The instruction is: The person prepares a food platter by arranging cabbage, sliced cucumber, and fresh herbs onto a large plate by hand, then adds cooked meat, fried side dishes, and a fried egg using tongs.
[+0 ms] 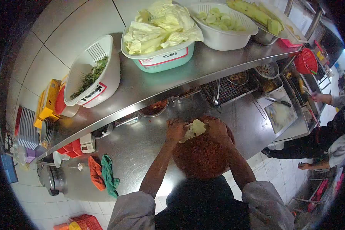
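Note:
Both hands are over a large round mass of reddish-brown food (201, 157) at the near edge of the steel counter. Between them is a pale, whitish-yellow piece (195, 130), flat and uneven, with small dark marks. My left hand (176, 130) has its fingers closed on the left side of this piece. On the other side, my right hand (217, 130) is closed at the piece's right edge. The container under the reddish food is mostly hidden.
Above the steel counter (138, 153), a shelf holds a cabbage tub (165, 59), a greens basket (111, 82) and a sliced-vegetable basket (228, 38). Orange (96, 172) and green cloths (109, 176) lie left. A cutting board (281, 115) and another person (318, 142) are right.

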